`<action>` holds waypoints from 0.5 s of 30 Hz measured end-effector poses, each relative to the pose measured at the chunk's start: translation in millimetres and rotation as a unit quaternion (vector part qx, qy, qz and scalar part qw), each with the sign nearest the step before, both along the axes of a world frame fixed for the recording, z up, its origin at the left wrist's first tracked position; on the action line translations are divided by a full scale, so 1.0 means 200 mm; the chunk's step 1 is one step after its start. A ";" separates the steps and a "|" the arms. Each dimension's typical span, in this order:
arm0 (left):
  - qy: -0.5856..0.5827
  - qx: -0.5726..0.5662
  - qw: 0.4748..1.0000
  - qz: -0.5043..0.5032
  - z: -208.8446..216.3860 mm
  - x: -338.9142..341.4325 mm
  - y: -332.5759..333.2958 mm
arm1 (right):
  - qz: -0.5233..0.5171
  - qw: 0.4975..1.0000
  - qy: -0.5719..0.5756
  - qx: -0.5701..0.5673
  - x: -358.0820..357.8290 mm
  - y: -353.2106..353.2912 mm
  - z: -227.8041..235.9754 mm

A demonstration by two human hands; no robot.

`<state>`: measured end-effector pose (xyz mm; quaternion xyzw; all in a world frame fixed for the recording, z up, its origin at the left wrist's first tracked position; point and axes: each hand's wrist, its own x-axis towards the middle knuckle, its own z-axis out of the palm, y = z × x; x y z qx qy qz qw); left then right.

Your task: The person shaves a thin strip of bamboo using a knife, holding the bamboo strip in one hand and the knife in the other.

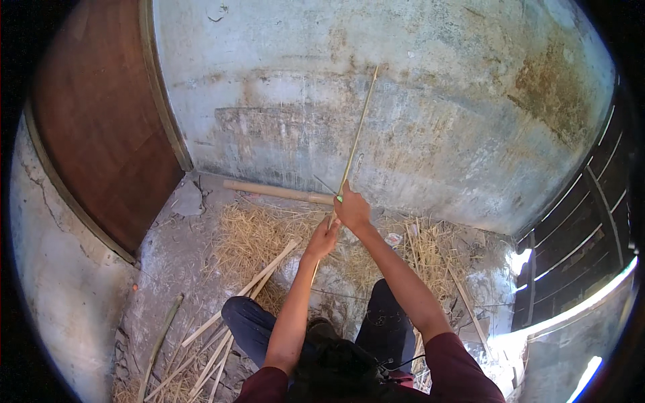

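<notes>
A long, thin bamboo strip (361, 127) slants up and away from me, its far end in front of the stained wall. My left hand (324, 240) is closed around its lower part, and the strip's near end runs down past my wrist. Just above, my right hand (353, 209) grips a knife (326, 185) with a bit of green showing at its handle. The narrow blade points up and left, crossing close to the strip. My right fingers press against the strip too; exactly where the blade meets it is hidden.
A thick bamboo pole (275, 193) lies along the wall's foot. Straw-like shavings (248, 235) cover the floor. Split bamboo strips (225, 322) lean beside my left knee, near a greenish stick (161, 342). A brown door (101, 107) stands left, dark slatted boards (571, 235) right.
</notes>
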<state>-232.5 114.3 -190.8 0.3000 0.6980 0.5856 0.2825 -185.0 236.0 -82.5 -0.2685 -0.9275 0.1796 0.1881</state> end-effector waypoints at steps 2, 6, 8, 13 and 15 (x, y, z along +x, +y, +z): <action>0.061 0.035 0.997 0.020 0.01 0.01 -0.02 | 0.005 1.000 -0.004 0.001 -0.01 -0.01 0.02; 0.189 0.058 0.978 0.068 -0.01 -0.01 -0.04 | -0.006 1.000 -0.018 -0.021 -0.03 -0.10 0.10; 0.259 0.088 0.956 0.107 -0.06 -0.06 -0.05 | 0.006 1.000 -0.022 -0.001 -0.08 -0.14 0.12; 0.144 0.028 0.988 0.047 0.00 -0.05 -0.05 | -0.009 0.998 -0.062 0.023 -0.12 -0.10 0.08; 0.153 0.043 0.986 0.058 -0.01 -0.07 -0.06 | -0.003 0.997 -0.074 0.030 -0.16 -0.12 0.09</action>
